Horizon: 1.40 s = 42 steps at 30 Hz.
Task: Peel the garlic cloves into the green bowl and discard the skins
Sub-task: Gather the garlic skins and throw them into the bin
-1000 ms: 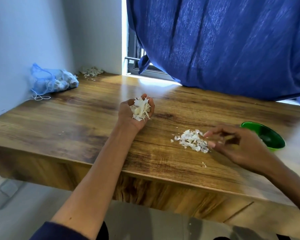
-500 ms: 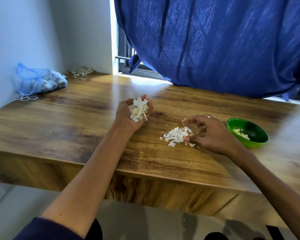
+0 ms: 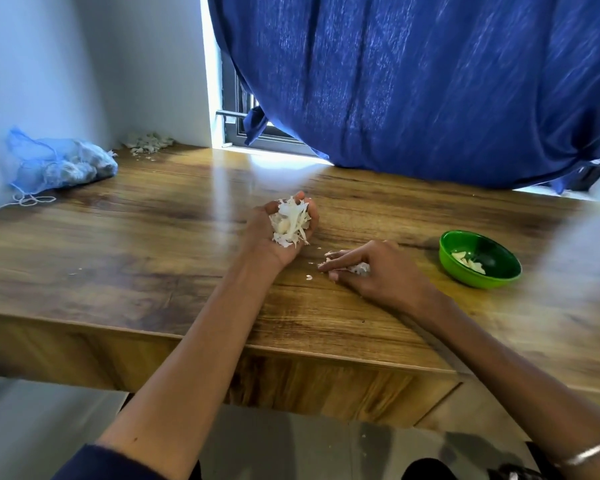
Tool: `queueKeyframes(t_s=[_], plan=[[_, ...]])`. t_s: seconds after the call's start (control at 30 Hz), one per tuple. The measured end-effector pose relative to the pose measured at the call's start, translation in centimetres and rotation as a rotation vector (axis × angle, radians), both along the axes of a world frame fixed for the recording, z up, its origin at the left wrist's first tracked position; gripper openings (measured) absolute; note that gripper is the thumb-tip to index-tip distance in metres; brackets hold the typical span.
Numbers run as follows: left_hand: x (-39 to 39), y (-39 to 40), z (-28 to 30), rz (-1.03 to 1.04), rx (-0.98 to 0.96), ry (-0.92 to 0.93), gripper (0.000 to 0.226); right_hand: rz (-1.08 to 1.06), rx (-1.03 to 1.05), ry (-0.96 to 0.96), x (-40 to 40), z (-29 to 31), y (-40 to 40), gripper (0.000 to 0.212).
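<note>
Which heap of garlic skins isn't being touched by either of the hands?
The far heap of skins in the table's back left corner, against the wall. The left hand cups one bunch; the right hand covers the other.

The left hand (image 3: 278,233) rests palm-up on the table (image 3: 153,258), a heap of skins (image 3: 290,221) cupped in it. Just to its right and slightly nearer, the right hand (image 3: 378,275) lies over more skins (image 3: 359,268) on the tabletop. The bowl (image 3: 479,259) sits right of that hand, cloves (image 3: 470,261) inside. Far left of the left hand, against the wall, lies a mesh bag (image 3: 59,162); another pile of skins (image 3: 148,142) sits in the corner behind it.
</note>
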<state>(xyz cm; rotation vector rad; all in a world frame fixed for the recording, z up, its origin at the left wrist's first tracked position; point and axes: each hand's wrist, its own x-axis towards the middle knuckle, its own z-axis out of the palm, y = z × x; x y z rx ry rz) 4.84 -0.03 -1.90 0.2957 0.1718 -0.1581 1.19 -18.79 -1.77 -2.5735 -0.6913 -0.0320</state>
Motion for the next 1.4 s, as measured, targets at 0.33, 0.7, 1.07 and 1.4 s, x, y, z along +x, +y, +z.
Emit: queueKeyframes(t_s=[0.33,0.7,1.07,1.4], plan=[[0.1,-1.3,-0.3,-0.019,0.051,0.021,0.031,-0.023,-0.300,0.004,-0.8,1.8,-1.9,0.039],[0.4,-3.3,-0.4,-0.047,0.052,0.023,0.031,-0.072,-0.184,-0.128,-0.6,1.2,-2.2,0.027],[0.3,-3.7,-0.4,-0.028,0.076,0.045,0.030,-0.219,0.265,0.013,1.0,2.0,-3.5,0.013],[-0.1,-4.0,0.0,-0.009,0.096,0.029,0.028,-0.022,0.351,-0.121,3.6,7.1,2.0,0.020]])
